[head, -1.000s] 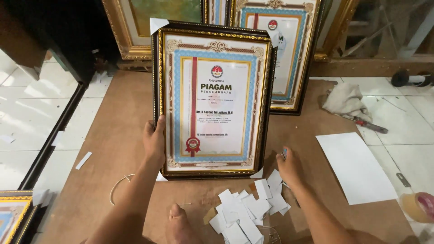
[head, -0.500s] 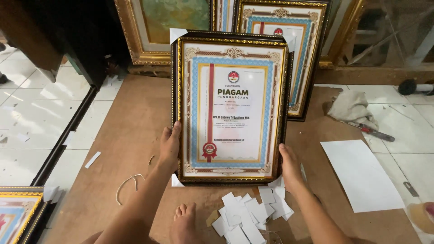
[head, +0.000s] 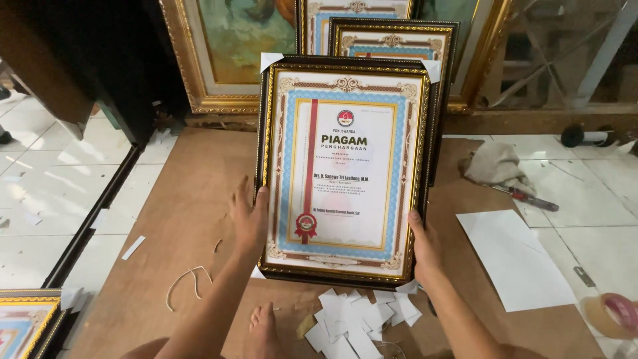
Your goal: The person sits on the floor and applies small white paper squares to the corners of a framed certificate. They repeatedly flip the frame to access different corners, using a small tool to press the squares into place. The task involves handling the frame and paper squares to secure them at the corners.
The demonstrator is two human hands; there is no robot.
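At the far left, the corner of a gold-framed picture (head: 23, 322) is seen on the white tiled floor (head: 40, 199). A loop of white cord (head: 186, 282) lies on the brown board (head: 179, 199), just left of the person's left forearm. The left hand (head: 249, 219) is pressed flat against the left edge of the framed certificate (head: 344, 169), fingers spread and extended, thumb laid on the frame's front. The certificate, in a black-and-gold frame with white corner protectors, is held upright at the centre of the view, its lower edge resting on or just above the board; which cannot be told. Behind it a second framed certificate (head: 399, 36) and a large gilt-framed painting (head: 226, 53) are propped. Below it, white paper scraps (head: 359, 319) are scattered beside a bare foot (head: 264, 329). The right hand (head: 424, 249) is clamped on the frame's lower right edge, fingers hidden behind it, thumb in front. Further right, a white sheet (head: 515, 259), a crumpled cloth (head: 495, 163) and a roll of tape (head: 615, 316) are seen.
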